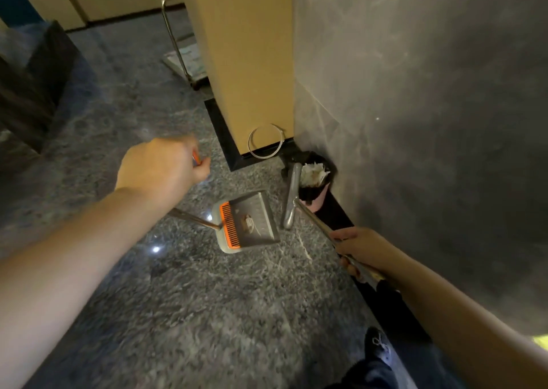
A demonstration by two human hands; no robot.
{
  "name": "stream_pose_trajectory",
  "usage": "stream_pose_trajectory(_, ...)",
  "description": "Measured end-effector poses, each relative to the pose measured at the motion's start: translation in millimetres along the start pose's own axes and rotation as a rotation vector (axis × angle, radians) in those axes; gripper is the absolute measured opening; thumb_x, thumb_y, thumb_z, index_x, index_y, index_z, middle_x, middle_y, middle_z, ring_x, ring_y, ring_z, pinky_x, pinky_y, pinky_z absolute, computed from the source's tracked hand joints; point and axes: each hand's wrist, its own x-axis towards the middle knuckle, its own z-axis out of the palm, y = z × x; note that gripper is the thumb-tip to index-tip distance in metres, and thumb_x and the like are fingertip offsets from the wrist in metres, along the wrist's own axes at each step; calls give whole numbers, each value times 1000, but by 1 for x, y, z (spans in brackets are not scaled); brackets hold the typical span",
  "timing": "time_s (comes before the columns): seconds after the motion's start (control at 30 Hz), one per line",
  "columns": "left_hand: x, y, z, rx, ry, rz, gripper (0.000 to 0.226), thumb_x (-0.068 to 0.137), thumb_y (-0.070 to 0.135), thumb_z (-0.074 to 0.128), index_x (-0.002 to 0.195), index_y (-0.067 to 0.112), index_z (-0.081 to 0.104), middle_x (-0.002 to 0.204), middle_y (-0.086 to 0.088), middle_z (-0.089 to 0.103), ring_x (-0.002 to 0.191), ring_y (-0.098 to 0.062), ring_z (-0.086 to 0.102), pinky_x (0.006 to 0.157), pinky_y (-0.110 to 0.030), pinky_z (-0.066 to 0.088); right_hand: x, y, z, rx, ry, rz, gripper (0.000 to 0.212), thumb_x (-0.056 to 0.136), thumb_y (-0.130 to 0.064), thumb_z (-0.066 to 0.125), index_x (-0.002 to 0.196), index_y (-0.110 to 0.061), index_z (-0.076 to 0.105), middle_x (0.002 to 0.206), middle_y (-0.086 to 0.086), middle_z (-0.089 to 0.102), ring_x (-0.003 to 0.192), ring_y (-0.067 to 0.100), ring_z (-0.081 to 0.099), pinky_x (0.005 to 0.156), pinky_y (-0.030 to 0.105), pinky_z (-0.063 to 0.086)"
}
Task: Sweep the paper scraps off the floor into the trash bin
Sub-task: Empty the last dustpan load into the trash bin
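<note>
Paper scraps [312,174], white and crumpled, sit heaped inside the small pink trash bin with a black liner [315,191], tucked in the corner where the grey marbled wall [430,107] meets the tan column [246,62]; no loose scraps show on the mottled grey stone floor [178,299] near the bin, so the sweeping looks close to done. The left hand [161,168] curls around the orange-tipped handle of the grey long-handled dustpan with an orange comb [247,221], which hangs just beside the bin and appears nearly empty. The right hand [360,251] grips the metal pole of the grey broom [292,196], its head touching the bin's rim. A loop of white cable [265,141] lies behind the bin.
</note>
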Motion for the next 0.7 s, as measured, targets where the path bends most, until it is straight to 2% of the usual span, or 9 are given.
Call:
stream_pose_trajectory(0.1, -28, -7, 4, -2, -40, -20, 32, 85, 46, 67, 86, 13, 66, 60, -8, 50, 57, -29, 50, 54, -31, 36, -16, 17, 18, -22, -6, 26, 21, 91, 1, 50, 105, -12, 60, 51, 10, 55, 31, 13, 46, 34, 17, 37)
stream_pose_trajectory(0.23, -59, -6, 18, -8, -92, -36, 30, 85, 45, 67, 83, 15, 66, 56, -1, 44, 54, -28, 51, 53, -28, 34, -27, 34, 30, -59, -8, 64, 19, 92, 2, 49, 104, -7, 60, 56, 13, 53, 29, 12, 45, 32, 17, 37)
stream_pose_trajectory(0.33, -76, 3, 31, -6, -142, -31, 31, 84, 44, 68, 82, 13, 65, 60, -9, 56, 59, -33, 61, 52, -29, 37, -29, 43, 33, -65, -13, 122, 22, 94, 1, 47, 109, -1, 62, 59, 14, 52, 31, 12, 45, 32, 17, 37)
stream_pose_trajectory(0.4, -84, 11, 40, -25, -151, -16, 30, 81, 42, 72, 78, 13, 66, 60, -13, 60, 57, -34, 62, 51, -29, 36, -30, 47, 35, -54, -13, 193, 22, 95, -1, 45, 106, -1, 64, 59, 12, 50, 34, 12, 43, 33, 18, 36)
stream_pose_trajectory(0.5, -90, 19, 54, -33, -163, 28, 31, 78, 39, 76, 71, 12, 63, 49, -5, 46, 47, -31, 58, 47, -24, 31, -32, 53, 34, 50, -27, 265, 18, 93, -4, 45, 92, 0, 63, 59, 11, 47, 39, 14, 41, 38, 19, 33)
stream_pose_trajectory(0.57, -91, 26, 61, -46, -186, 48, 32, 79, 40, 75, 69, 13, 61, 48, 0, 41, 46, -29, 56, 46, -23, 31, -36, 61, 34, 156, -20, 254, 15, 89, -5, 50, 82, 1, 61, 58, 11, 46, 41, 14, 42, 38, 20, 32)
stream_pose_trajectory(0.7, -88, 37, 72, -99, -177, 67, 33, 82, 41, 73, 68, 14, 61, 52, -3, 52, 48, -27, 53, 46, -24, 31, -40, 74, 36, 357, 12, 78, 18, 87, -10, 52, 72, -2, 56, 61, 15, 49, 42, 18, 44, 39, 22, 33)
